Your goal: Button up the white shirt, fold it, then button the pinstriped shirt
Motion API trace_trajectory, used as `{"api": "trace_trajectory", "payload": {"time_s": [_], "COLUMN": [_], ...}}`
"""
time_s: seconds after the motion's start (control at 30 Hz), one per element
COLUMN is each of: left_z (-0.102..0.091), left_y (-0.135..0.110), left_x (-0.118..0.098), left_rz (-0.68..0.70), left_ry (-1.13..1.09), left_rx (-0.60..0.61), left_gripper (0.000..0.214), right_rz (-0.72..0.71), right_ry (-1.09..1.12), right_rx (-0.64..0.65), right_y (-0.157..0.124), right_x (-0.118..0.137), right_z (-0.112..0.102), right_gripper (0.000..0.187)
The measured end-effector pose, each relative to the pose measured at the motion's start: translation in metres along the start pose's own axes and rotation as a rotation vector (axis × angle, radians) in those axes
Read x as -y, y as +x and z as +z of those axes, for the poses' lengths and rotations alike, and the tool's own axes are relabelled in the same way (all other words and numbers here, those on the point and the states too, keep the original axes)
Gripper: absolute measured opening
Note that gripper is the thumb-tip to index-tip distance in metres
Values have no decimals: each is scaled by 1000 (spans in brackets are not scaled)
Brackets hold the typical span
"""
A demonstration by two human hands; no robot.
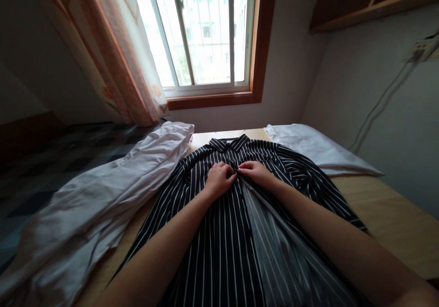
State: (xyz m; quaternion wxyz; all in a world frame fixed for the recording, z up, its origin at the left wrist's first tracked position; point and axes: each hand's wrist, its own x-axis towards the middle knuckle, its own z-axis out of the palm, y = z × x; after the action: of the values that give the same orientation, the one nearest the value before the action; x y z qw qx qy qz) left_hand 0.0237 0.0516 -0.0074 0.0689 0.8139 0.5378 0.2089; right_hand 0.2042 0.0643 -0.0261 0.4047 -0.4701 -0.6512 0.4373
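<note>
A black shirt with white stripes (219, 234) lies spread face up, its collar toward the window. Both of my hands meet at its front edges, on the chest below the collar. With fingers bent, my left hand (220, 178) grips the front edge at the middle. Close beside it, my right hand (257, 173) pinches the other front edge between thumb and fingers. Below my hands the front hangs apart, and the greyish inner side (265, 234) of the cloth shows. Any button between the fingertips is too small to make out.
The shirt rests on a light wooden table (387, 211). A crumpled white garment (113, 183) lies along the left, beside a dark checked cloth (30, 179). Folded white cloth (308, 145) is at the back right. A curtain (116, 46), window (209, 33) and wall cable (380, 101) are beyond.
</note>
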Motion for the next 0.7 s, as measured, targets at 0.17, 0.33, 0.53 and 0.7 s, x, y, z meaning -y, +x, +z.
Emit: {"api": "trace_trajectory", "payload": {"time_s": [0.17, 0.33, 0.53, 0.7], "left_z": [0, 0, 2, 5], "left_y": [0, 2, 7, 11], "left_x": [1, 4, 14, 21], "left_rz": [-5, 3, 20, 30], "left_ry": [-20, -67, -185, -254], "left_rx": [-8, 7, 41, 52], "left_gripper": [17, 20, 23, 20], "right_rz": [24, 51, 47, 36], "right_ry": [17, 29, -4, -16], "right_rx": [-1, -8, -19, -29], "right_y": [-2, -4, -4, -4], "right_x": [2, 5, 5, 5], "right_z": [0, 0, 2, 2], "right_gripper": [23, 27, 25, 24]}}
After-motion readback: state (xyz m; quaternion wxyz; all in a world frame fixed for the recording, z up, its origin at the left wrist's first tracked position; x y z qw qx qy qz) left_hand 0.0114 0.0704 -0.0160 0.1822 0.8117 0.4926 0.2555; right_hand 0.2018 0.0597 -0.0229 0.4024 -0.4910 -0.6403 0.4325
